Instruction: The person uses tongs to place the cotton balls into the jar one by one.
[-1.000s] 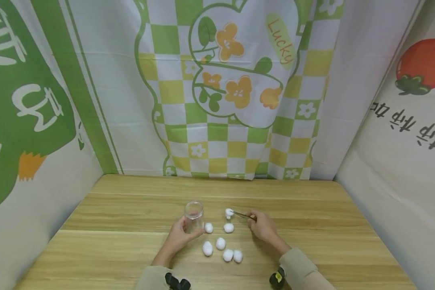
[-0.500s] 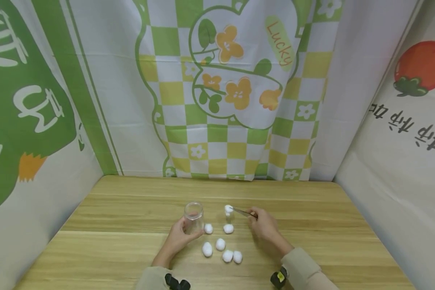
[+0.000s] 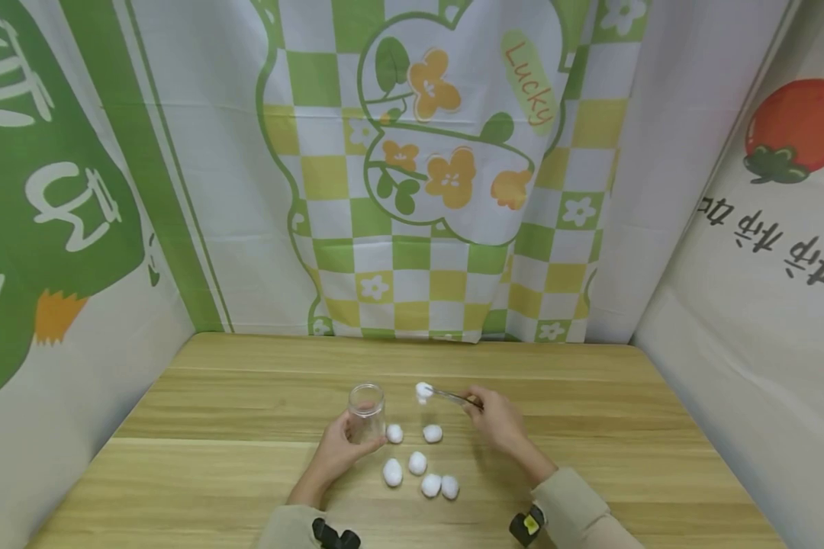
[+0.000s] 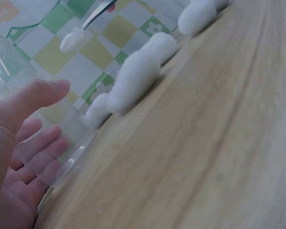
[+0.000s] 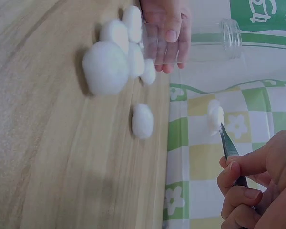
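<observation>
A clear, open-topped jar [image 3: 367, 415] stands upright on the table, with my left hand [image 3: 338, 451] curled round its lower part. My right hand [image 3: 500, 421] pinches metal tweezers [image 3: 453, 396], whose tips hold a white cotton ball [image 3: 423, 390] above the table, to the right of the jar's rim. In the right wrist view the tweezers [image 5: 228, 145] grip the fluffy cotton [image 5: 215, 117] at its edge. Beside the jar lies one cotton ball [image 3: 394, 433], another [image 3: 432, 433] is farther right, and several more [image 3: 417, 463] lie nearer the front. No cotton shows inside the jar.
The wooden table [image 3: 247, 396] ends at a patterned curtain [image 3: 446, 282] at the back. Printed cloth walls [image 3: 748, 328] rise at the left and right sides. Black wrist cameras [image 3: 526, 524] sit near both sleeves.
My right hand has raised the tweezers and the cotton ball and moved them slightly left, closer to the jar. The left hand and jar stay in place.
</observation>
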Motion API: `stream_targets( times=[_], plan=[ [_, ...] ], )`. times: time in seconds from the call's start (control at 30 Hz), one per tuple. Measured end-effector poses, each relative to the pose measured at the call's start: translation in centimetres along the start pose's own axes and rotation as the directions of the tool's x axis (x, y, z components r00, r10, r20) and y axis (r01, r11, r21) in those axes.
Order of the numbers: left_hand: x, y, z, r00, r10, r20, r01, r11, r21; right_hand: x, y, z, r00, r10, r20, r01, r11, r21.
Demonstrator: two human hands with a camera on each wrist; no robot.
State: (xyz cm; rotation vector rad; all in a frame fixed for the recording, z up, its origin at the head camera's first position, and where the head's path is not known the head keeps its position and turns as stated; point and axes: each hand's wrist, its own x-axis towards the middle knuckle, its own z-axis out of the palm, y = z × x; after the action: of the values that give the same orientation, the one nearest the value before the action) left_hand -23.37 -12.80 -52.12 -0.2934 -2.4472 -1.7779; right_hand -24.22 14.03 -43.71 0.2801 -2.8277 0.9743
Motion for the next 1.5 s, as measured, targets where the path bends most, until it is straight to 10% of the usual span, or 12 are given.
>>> stream_targets(
  times=[0.3,1.5],
  plan=[
    [0.2,0.0,0.1,0.994,-0.113,0.009,0.113,0.992,-0.053,0.0,-0.5,-0.3,0.999,0.018,0.028,-0.019,0.999,0.040],
    [0.2,-0.1,0.0,0.994,-0.112,0.009,0.112,0.993,-0.039,-0.2,-4.7,-1.1,0.992,-0.119,-0.032,0.120,0.993,0.019]
  ],
)
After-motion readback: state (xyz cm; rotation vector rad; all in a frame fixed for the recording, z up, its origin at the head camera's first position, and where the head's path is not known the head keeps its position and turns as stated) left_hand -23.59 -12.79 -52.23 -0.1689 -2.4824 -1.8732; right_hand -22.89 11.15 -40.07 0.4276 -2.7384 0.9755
